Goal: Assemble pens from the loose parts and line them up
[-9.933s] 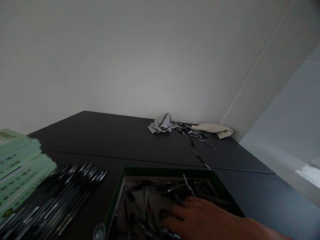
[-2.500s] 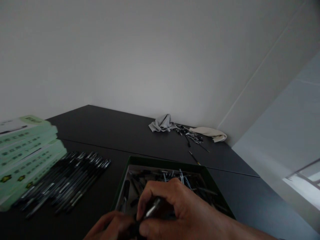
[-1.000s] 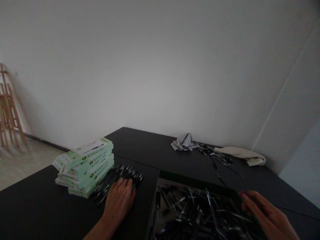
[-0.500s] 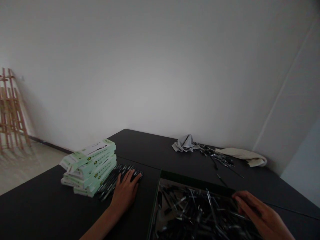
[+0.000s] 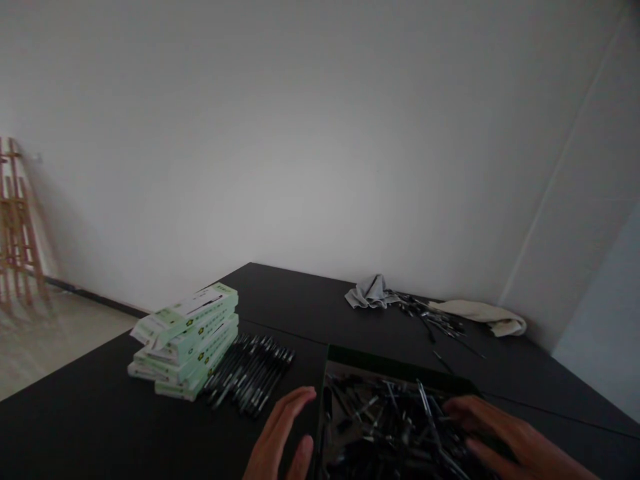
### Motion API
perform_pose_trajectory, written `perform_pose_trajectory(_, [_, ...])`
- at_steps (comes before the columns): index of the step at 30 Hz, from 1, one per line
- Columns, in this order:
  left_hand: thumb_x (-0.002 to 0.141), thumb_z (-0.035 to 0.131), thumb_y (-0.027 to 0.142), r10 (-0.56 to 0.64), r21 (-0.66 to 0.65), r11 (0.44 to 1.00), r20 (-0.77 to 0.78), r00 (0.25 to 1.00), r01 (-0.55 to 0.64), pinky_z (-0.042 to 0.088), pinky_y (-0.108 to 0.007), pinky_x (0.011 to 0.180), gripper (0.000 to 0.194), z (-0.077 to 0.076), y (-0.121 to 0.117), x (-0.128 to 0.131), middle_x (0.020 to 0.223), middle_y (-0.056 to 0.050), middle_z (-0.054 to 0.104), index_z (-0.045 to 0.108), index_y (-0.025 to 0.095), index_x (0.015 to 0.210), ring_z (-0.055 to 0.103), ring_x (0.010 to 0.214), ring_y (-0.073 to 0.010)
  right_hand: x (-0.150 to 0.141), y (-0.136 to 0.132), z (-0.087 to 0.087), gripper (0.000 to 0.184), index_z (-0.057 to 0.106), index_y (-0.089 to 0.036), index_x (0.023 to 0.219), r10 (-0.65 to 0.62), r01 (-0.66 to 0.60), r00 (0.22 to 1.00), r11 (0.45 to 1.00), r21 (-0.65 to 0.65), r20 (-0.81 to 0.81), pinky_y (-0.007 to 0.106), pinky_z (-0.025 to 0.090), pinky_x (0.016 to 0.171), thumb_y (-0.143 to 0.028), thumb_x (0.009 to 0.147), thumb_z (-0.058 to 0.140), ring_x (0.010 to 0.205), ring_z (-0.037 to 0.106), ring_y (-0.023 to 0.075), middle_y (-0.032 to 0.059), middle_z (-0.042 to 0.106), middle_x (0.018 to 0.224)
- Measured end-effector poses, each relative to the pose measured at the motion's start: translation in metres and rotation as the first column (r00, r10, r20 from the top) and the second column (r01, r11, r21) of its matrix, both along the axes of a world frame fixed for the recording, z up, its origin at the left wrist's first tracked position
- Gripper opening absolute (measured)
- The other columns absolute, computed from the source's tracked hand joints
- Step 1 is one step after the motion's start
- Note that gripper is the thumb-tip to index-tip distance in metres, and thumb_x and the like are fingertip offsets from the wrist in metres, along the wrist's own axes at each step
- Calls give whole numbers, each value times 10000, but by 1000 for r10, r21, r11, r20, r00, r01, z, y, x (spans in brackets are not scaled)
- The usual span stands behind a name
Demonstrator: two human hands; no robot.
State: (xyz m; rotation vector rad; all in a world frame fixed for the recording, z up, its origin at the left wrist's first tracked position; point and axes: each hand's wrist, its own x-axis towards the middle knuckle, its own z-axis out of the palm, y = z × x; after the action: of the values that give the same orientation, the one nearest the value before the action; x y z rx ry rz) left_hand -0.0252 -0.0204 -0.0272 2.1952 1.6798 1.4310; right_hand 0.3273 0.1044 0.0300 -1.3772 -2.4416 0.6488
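A dark green-edged box (image 5: 400,360) full of loose black pens (image 5: 400,420) stands in front of me, cut off at the bottom. My right hand (image 5: 505,433) is over the box's right side, thumb and fingers apart at the pens; its fingertips are blurred, and I see nothing held. Just left of the box, my left hand (image 5: 283,433) is open and empty, thumb spread from the fingers. Beyond it, a row of black pens (image 5: 250,370) lies side by side on the table. A stack of pale green and white pen boxes (image 5: 193,340) adjoins that row.
At the back of the black table (image 5: 290,293) lie a crumpled grey cloth (image 5: 371,291), a loose heap of pens (image 5: 435,317) and a beige cloth (image 5: 480,312). A pale wall (image 5: 310,133) rises behind. Wooden easels (image 5: 17,227) stand at the far left.
My left hand has left the row of pens and come right and nearer, beside the box. My right hand has shifted from the box's rim inward over the pens.
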Motion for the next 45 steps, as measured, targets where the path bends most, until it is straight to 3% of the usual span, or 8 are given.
perform_pose_trajectory(5, [923, 368, 412, -156, 6, 988, 146, 977, 156, 417, -341, 1024, 417, 11, 13, 20, 1344, -61, 426, 362, 269, 1315, 421, 1243, -210, -52, -23, 25, 709, 309, -250, 1413, 259, -210, 937, 955, -211, 236, 463, 140, 1099, -415, 772, 562, 1362, 174, 306, 91, 215, 1497])
perform_pose_trajectory(13, [894, 403, 467, -310, -87, 936, 258, 915, 342, 336, -430, 1073, 463, 12, 18, 26, 1400, -58, 334, 367, 289, 1320, 326, 1300, -250, -127, -31, 13, 682, 416, -291, 1352, 662, -647, 709, 748, -151, 241, 672, -6, 990, -437, 717, 620, 1333, 225, 367, 176, 372, 1397])
perform_pose_trajectory(21, [894, 408, 417, -347, -212, 878, 335, 876, 429, 264, -436, 1107, 423, 2, 21, 22, 1408, -21, 294, 360, 323, 1304, 268, 1316, -245, -100, -19, 17, 399, 660, -189, 1026, 498, -537, 778, 844, -7, 382, 675, -52, 979, -406, 692, 649, 1214, 390, 335, 150, 543, 1195])
perform_pose_trajectory(28, [882, 350, 441, -337, -217, 881, 337, 879, 420, 343, -431, 1045, 386, 4, 26, 27, 1350, -49, 338, 454, 285, 1220, 328, 1262, -274, -76, -4, 43, 339, 668, -188, 983, 411, -398, 822, 910, -119, 395, 666, -145, 955, -428, 748, 620, 1305, 255, 351, 146, 458, 1331])
perform_pose_trajectory(33, [859, 353, 454, -322, -210, 892, 327, 888, 400, 350, -459, 1015, 401, 3, 33, 28, 1281, -95, 390, 511, 234, 1155, 363, 1210, -308, -75, -10, 56, 350, 600, -190, 1099, 327, -368, 853, 930, 23, 406, 633, -82, 1011, -341, 783, 614, 1296, 270, 317, 133, 418, 1353])
perform_pose_trajectory(37, [868, 309, 481, -311, -229, 893, 305, 900, 387, 317, -495, 1019, 409, -2, 36, 27, 1272, -83, 380, 502, 251, 1145, 337, 1210, -319, -96, -21, 49, 315, 556, -180, 1138, 370, -464, 847, 865, 191, 383, 525, 185, 1046, -215, 825, 557, 1150, 442, 247, 107, 529, 1198])
perform_pose_trajectory(41, [879, 306, 460, -293, -245, 900, 268, 918, 360, 312, -468, 1032, 383, -7, 35, 25, 1297, -47, 366, 474, 282, 1173, 334, 1215, -301, -131, -26, 21, 251, 590, -118, 1046, 642, -711, 670, 700, 72, 373, 348, 447, 813, -239, 836, 524, 925, 574, 227, 112, 635, 967])
perform_pose_trajectory(45, [879, 307, 448, -263, -239, 918, 231, 937, 317, 246, -457, 1087, 363, -8, 34, 24, 1290, -12, 396, 470, 313, 1174, 371, 1205, -275, -151, -20, -1, 257, 605, -71, 1022, 688, -722, 615, 687, -74, 385, 278, 438, 563, -192, 816, 510, 779, 626, 215, 138, 667, 910])
